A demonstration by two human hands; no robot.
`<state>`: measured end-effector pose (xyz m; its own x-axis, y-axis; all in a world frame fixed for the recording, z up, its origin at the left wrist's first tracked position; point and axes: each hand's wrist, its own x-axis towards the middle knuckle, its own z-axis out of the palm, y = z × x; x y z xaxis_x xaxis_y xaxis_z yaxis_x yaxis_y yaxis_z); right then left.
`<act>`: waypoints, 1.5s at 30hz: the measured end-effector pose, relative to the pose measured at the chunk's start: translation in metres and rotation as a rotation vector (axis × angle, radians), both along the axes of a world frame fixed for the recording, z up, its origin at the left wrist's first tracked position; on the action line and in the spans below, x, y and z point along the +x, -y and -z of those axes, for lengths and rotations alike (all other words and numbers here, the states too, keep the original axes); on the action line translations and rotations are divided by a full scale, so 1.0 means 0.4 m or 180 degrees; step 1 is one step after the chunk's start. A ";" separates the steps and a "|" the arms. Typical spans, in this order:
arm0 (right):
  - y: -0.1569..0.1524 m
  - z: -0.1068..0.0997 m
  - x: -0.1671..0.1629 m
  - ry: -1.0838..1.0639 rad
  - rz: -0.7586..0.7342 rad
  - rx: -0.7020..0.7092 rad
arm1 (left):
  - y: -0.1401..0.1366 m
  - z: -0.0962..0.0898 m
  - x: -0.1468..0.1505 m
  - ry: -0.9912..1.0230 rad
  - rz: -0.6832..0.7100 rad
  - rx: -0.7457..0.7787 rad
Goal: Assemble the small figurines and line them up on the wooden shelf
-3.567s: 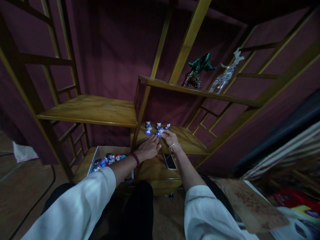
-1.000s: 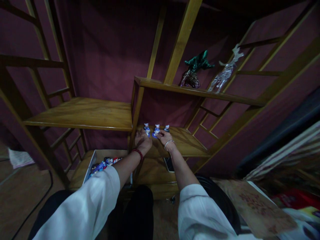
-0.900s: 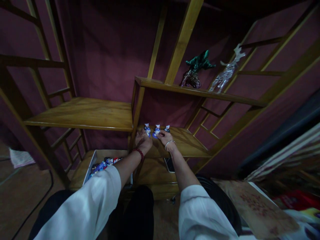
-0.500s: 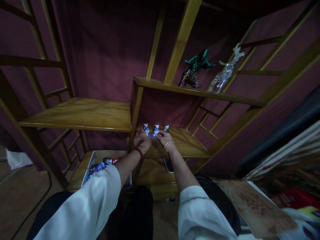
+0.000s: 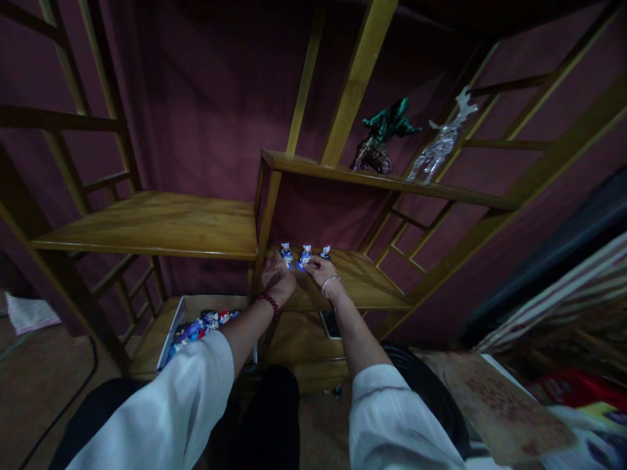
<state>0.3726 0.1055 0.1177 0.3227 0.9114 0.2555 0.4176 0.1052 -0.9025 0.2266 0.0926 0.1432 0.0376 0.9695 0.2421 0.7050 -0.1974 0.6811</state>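
Purple figurine (image 5: 304,260) well behind shelf edge (image 5: 386,305)

Wdn shelf (image 5: 362,282), 3 back figs (image 5: 326,252), 2 purp. front figs (image 5: 304,259)

A loose white left sleeve (image 5: 166,405) and matching right sleeve (image 5: 392,418), softly creased, end on the forearms. The left hand (image 5: 277,274) has a dark red beaded bracelet (image 5: 268,301) at its wrist; the right hand (image 5: 320,267), a slim silver-coloured bracelet (image 5: 327,281). The trousers (image 5: 272,411) are black.
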 end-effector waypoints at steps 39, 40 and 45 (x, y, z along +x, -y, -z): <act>-0.006 0.000 0.002 0.0316 -0.0209 -0.0055 | -0.026 -0.008 0.013 -0.0061 -0.0058 -0.0324; -0.009 0.000 0.004 0.0320 -0.0270 -0.0069 | -0.030 -0.007 0.014 -0.0050 -0.0051 -0.0325; -0.024 0.001 0.013 0.0317 -0.0322 0.0020 | -0.040 -0.007 0.017 0.0019 -0.0082 -0.0342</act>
